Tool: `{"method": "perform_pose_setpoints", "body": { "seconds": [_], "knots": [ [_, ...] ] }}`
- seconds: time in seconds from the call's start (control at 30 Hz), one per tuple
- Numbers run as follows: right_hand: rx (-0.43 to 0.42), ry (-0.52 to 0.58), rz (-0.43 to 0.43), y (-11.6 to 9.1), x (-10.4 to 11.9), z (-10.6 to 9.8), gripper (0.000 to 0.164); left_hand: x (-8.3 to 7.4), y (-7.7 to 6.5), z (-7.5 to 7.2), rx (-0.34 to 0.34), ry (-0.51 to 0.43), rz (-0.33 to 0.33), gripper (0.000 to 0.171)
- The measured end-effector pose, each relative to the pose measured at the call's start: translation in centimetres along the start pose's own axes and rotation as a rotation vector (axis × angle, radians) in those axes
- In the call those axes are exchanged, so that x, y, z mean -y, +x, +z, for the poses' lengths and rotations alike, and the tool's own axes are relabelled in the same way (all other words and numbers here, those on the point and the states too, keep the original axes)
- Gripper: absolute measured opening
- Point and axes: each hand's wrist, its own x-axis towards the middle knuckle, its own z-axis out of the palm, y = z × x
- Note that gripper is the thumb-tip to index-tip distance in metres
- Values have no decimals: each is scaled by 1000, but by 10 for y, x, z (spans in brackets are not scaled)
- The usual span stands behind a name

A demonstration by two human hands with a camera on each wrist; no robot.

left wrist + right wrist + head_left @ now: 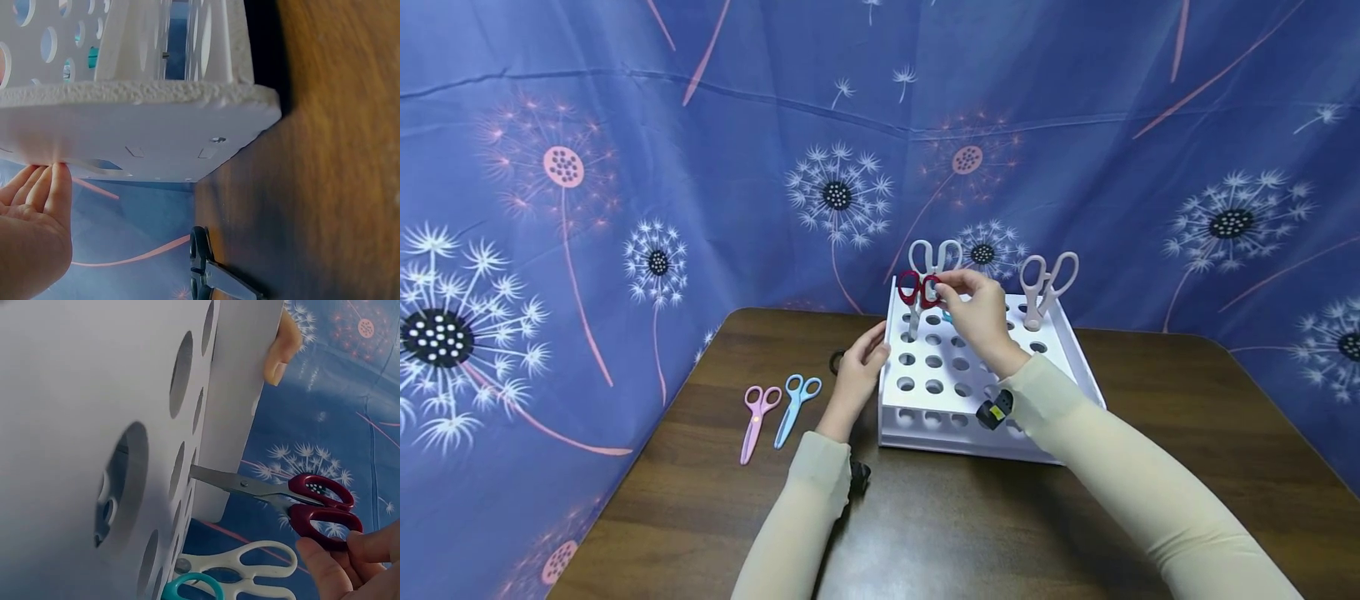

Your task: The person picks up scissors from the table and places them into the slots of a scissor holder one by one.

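Note:
My right hand (976,310) pinches one handle ring of the red-handled scissors (244,483). The scissors point downward over the left side of a white rack (917,404) full of round holes, with the blade tips right at a hole. My left hand (859,367) rests against the rack's left side wall, fingers straight, the fingertips touching the panel (131,140). White-handled scissors (247,584) and teal-handled scissors (187,578) stand in holes close to the red ones. A pale pair of scissors (1033,308) stands upright at the rack's back right.
Pink scissors (752,429) and light blue scissors (790,417) lie on the brown table (700,483) left of the rack. Black-handled scissors (197,250) lie near my left hand, mostly hidden behind it in the head view. A blue dandelion-print cloth (737,183) hangs behind the table.

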Motion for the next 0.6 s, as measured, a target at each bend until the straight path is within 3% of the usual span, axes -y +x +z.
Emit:
{"method": "perform_pose_setpoints", "body": {
  "seconds": [0.13,0.6],
  "knots": [
    [27,-72,-9,-1,2,0,16,16,6,2,-25,10,-2,45],
    [110,-224,-8,-3,4,1,14,15,5,3,-45,-3,15,44]
  ]
}}
